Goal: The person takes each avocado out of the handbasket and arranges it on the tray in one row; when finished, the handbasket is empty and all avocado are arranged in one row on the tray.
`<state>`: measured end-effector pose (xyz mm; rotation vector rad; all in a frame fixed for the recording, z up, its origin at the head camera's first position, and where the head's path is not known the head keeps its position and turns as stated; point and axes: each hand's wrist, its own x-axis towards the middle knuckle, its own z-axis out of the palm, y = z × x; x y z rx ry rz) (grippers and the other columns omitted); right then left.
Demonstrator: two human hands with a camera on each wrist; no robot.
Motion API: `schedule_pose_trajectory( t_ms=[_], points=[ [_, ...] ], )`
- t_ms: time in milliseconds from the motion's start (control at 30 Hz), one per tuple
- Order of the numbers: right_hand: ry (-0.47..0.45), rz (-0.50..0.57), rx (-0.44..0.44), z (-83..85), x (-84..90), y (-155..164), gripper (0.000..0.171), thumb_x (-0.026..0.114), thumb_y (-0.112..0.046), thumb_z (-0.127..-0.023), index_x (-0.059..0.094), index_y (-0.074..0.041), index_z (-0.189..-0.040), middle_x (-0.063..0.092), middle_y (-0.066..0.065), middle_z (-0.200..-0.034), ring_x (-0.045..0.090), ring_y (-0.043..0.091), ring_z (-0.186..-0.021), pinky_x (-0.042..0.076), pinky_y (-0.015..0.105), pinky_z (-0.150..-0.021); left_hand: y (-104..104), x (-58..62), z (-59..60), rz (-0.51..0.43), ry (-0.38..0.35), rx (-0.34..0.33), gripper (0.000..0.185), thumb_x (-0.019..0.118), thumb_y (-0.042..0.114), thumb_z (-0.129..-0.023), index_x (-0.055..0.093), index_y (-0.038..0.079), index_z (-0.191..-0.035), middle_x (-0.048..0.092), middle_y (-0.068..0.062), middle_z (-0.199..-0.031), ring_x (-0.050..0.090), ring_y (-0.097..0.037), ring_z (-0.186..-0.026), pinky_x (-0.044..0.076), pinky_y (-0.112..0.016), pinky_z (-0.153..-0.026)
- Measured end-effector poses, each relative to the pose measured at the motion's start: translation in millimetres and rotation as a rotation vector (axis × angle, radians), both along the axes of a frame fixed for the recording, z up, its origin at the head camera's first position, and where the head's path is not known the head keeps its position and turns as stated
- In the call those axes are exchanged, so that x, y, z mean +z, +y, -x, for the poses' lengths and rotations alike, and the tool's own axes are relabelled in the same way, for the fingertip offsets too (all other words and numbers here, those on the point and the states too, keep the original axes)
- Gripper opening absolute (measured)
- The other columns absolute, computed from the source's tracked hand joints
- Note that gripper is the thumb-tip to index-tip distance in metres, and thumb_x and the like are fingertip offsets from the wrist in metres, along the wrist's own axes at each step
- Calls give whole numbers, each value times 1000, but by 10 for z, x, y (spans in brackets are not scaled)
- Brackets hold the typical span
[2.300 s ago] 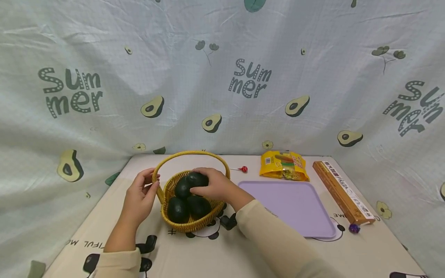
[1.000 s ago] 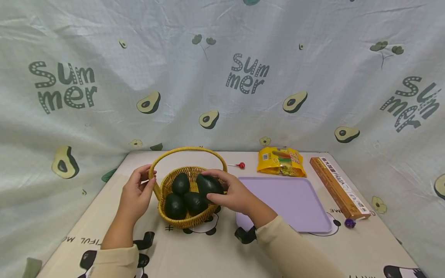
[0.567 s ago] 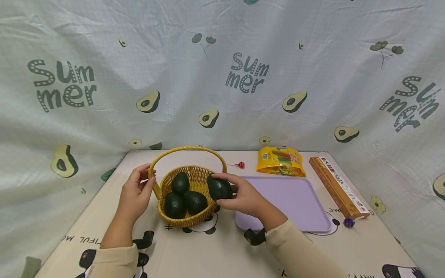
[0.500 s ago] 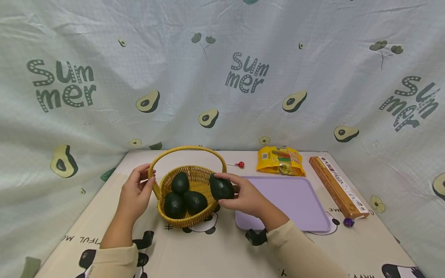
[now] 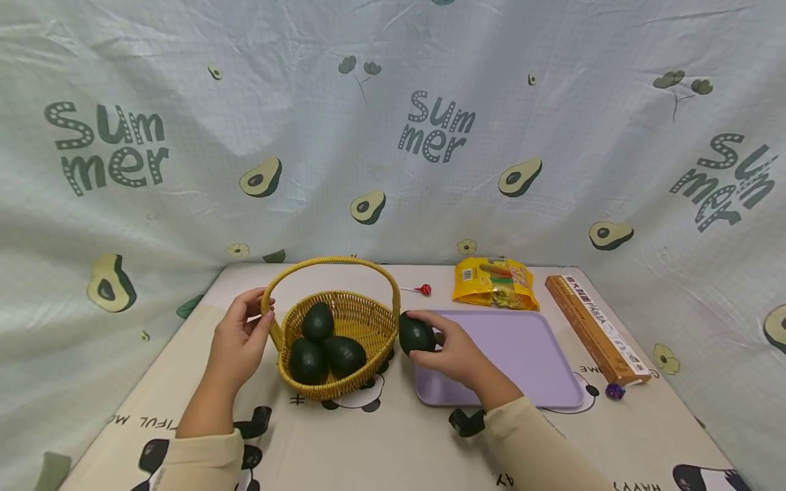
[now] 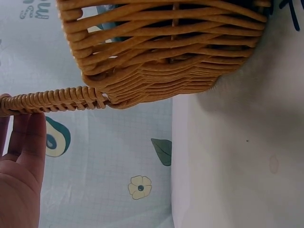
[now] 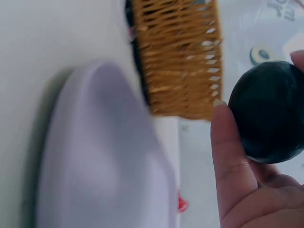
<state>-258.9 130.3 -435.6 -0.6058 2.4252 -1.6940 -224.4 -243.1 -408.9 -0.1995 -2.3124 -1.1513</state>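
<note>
My right hand [image 5: 454, 349] grips a dark green avocado [image 5: 416, 333] between thumb and fingers, above the left edge of the lilac tray [image 5: 510, 354]. In the right wrist view that avocado [image 7: 268, 111] is off the tray surface, with the basket beyond it. My left hand [image 5: 241, 341] pinches the left side of the handle of a yellow wicker basket [image 5: 368, 320]. The left wrist view shows fingers [image 6: 33, 137] against the wrapped handle [image 6: 57, 100]. Three more avocados [image 5: 345, 356] lie inside the basket, towards its left and front.
Behind the tray lies a yellow snack bag [image 5: 496, 283], and a red lollipop [image 5: 425, 290] is left of it. A long pasta box [image 5: 595, 329] lies right of the tray, with a purple lollipop [image 5: 615, 391] at its near end. A printed cloth [image 5: 307, 123] hangs behind.
My right hand has lifted one avocado out of the basket and carried it right, past the rim to the tray's left edge. The left hand stays at the handle.
</note>
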Motion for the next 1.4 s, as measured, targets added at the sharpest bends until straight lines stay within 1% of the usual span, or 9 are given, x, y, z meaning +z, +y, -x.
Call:
schedule_pose_trajectory(
  t_ms=[100,300,400,467,700,833,967,1200,1400],
  points=[
    [21,-51,-31,27,-69,34,64,83,-17,-84,59,-28,-143,57,8,-146,64,30,-104,57,39,-84,-2,0,-3,7,2,2,46,61,3,-102,48,11,-145,64,-9,-126,63,-21,-116,46,-4,-93],
    [28,-164,-154,49,-145,65,73,87,-24,-80,57,-24,-146,62,8,-138,64,26,-99,58,43,-86,-7,11,-1,8,3,-6,46,61,2,-102,48,10,-145,64,-10,-125,63,-23,-116,46,-4,-93],
    [19,-215,-202,60,-171,75,74,88,-26,-78,57,-23,-145,63,8,-136,64,26,-101,57,46,-89,-12,16,0,4,5,-8,46,61,1,-101,49,10,-145,64,-11,-125,63,-23,-116,46,-4,-92],
    [10,-241,-216,69,-194,81,74,88,-26,-78,57,-22,-145,64,8,-135,64,26,-104,57,48,-90,-18,15,1,4,5,-10,46,61,1,-101,49,9,-144,65,-11,-125,63,-24,-116,46,-4,-92],
    [-15,-290,-215,84,-240,93,72,89,-29,-78,59,-21,-143,66,8,-133,66,26,-108,56,49,-95,-36,7,2,3,-20,-8,43,61,4,-102,50,9,-143,65,-11,-125,63,-25,-118,46,-4,-92],
    [2,-326,-225,86,-237,83,72,90,-29,-77,59,-20,-141,67,7,-131,66,25,-108,56,50,-96,-33,9,3,-10,-32,-15,42,61,5,-103,50,8,-143,65,-12,-125,63,-26,-118,45,-3,-92],
    [10,-362,-218,88,-235,59,72,91,-28,-75,61,-17,-140,69,8,-127,65,24,-106,56,49,-95,-44,11,-8,0,-36,-5,42,61,6,-103,49,9,-143,65,-11,-125,63,-26,-118,46,-4,-93],
    [12,-384,-206,93,-220,68,76,89,-29,-77,58,-15,-144,64,9,-138,62,27,-116,53,52,-101,-26,20,-11,-26,-34,-14,42,61,6,-102,50,8,-143,65,-12,-125,62,-26,-118,44,-2,-92],
    [14,-383,-189,78,-212,126,76,88,-30,-79,56,-15,-147,62,9,-140,62,28,-116,52,52,-103,-14,42,-15,-30,-44,-17,41,61,8,-103,50,8,-143,65,-12,-125,62,-26,-119,43,-1,-91]
  ],
)
